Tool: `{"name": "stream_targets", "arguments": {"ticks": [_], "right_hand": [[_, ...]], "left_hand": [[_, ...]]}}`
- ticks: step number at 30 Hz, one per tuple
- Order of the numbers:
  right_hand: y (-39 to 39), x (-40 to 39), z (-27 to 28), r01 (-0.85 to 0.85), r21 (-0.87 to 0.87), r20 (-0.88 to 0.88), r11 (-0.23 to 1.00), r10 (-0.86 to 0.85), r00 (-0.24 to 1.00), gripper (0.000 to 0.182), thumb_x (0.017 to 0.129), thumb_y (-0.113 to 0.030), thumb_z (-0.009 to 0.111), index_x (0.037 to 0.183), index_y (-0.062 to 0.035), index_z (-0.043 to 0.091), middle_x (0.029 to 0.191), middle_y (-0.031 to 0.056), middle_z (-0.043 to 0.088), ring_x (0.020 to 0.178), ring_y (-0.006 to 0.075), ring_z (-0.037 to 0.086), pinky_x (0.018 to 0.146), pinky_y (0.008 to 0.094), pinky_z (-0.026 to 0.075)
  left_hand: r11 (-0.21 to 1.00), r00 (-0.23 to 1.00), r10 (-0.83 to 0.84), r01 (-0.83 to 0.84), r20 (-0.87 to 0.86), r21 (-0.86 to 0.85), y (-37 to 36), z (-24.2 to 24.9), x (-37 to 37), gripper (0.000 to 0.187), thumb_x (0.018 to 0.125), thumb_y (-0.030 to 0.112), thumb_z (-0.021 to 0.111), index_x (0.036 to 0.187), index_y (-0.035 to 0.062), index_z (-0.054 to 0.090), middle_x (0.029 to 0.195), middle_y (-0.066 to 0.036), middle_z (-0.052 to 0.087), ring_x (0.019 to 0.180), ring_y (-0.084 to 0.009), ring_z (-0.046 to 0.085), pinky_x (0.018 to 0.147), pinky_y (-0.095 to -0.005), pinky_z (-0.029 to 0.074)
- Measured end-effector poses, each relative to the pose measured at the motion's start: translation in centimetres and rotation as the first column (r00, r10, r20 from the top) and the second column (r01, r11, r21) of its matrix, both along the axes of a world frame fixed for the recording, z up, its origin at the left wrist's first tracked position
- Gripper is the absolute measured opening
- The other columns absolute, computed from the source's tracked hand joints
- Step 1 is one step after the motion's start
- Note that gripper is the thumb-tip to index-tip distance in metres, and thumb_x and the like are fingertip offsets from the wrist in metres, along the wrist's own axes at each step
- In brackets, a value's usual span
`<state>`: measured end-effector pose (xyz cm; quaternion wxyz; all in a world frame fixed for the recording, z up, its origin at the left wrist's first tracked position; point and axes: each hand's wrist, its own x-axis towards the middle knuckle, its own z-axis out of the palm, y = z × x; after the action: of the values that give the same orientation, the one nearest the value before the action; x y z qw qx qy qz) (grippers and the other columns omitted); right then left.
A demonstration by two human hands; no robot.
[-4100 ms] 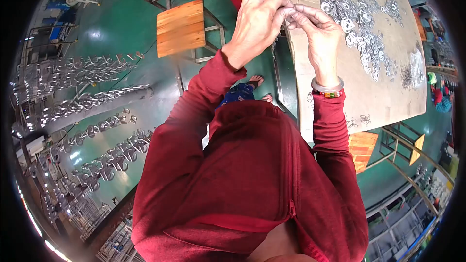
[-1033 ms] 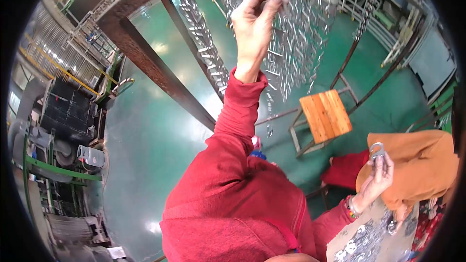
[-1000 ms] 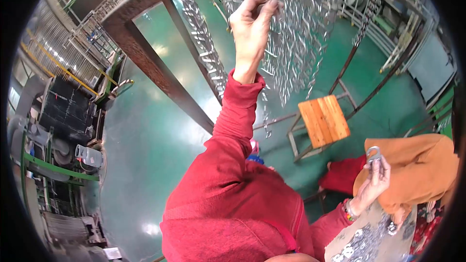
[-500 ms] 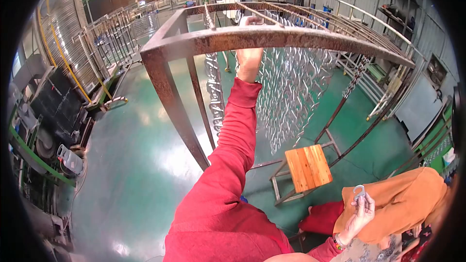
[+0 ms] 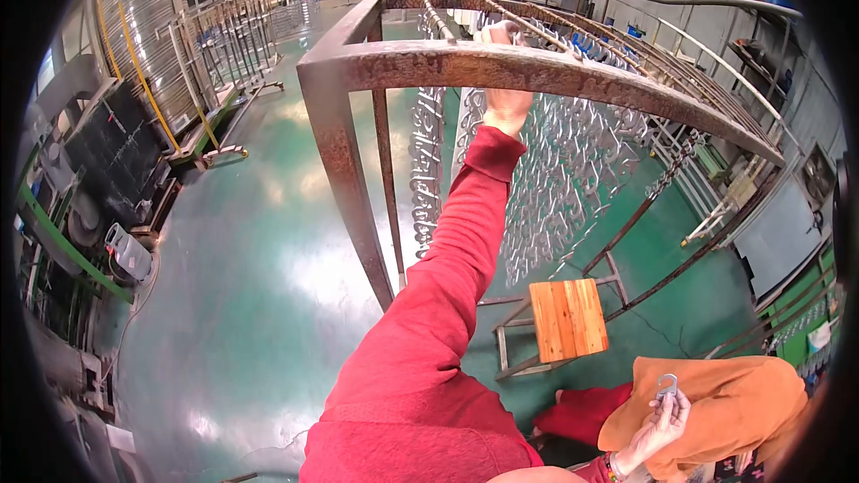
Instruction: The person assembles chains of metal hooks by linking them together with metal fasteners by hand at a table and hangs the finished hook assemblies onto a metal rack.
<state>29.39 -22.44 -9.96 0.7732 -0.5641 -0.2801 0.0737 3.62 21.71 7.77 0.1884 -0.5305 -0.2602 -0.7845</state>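
My left hand (image 5: 507,107) is raised at the rusty metal rack (image 5: 483,67), its fingers curled near a ribbed rod (image 5: 528,25) at the top. The front beam hides part of this hand, and what it grips cannot be made out. Strands of shiny metal hooks (image 5: 564,188) hang to the right of my arm, with another strand (image 5: 428,170) on its left. Low on the right, my right hand (image 5: 659,427) pinches a small grey metal hook (image 5: 667,385) between thumb and fingers, in front of orange cloth (image 5: 734,411).
A stool with a wooden seat (image 5: 568,320) stands beneath the rack's right side. More racks (image 5: 228,54) stand at the back left. A grey cylinder (image 5: 128,253) sits by machinery on the left. Pipes (image 5: 680,0) cross overhead at the upper right.
The view has shifted, so the rack and my left hand appear further right. A hook strand now shows just left of my left wrist. My right hand still holds the hook, slightly lower in view.
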Motion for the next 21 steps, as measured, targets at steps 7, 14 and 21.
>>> {"name": "stream_targets", "arguments": {"ticks": [7,14,21], "right_hand": [[-3.6,0.6,-2.7,0.027,-0.054,0.057,0.998,-0.024,0.998,0.016,0.082,-0.015,0.061,0.093,-0.0050,0.055,0.083,0.0031,0.055,0.070,0.0100,0.048,0.061,0.0224,0.040],[-3.7,-8.5,-3.6,0.013,-0.275,-0.244,0.961,-0.083,0.966,0.016,0.081,-0.012,0.066,0.093,-0.0008,0.066,0.080,0.0063,0.067,0.062,0.0094,0.058,0.057,0.0243,0.047],[-14.4,-24.5,-15.7,0.392,-0.261,-0.581,0.882,-0.468,0.666,0.010,0.081,0.001,0.063,0.090,0.0031,0.064,0.077,0.0079,0.066,0.056,0.0103,0.059,0.052,0.0227,0.049]], "left_hand": [[0.991,0.990,-0.128,0.129,0.063,-0.021,-0.8,-4.6,2.8,0.034,0.081,0.015,0.056,0.110,-0.0003,0.048,0.105,-0.018,0.052,0.103,-0.0331,0.047,0.089,-0.0443,0.034],[0.122,0.147,-0.988,0.919,-0.039,0.375,-25.9,-10.1,14.0,0.033,0.094,0.037,0.042,0.095,0.0079,0.056,0.092,-0.004,0.054,0.087,-0.0206,0.052,0.067,-0.0367,0.048],[-0.898,-0.893,-0.434,0.439,-0.120,-0.016,-42.3,-8.7,11.1,0.030,0.094,0.037,0.040,0.086,0.0162,0.060,0.086,0.000,0.052,0.096,-0.0183,0.042,0.087,-0.0437,0.033]]}}
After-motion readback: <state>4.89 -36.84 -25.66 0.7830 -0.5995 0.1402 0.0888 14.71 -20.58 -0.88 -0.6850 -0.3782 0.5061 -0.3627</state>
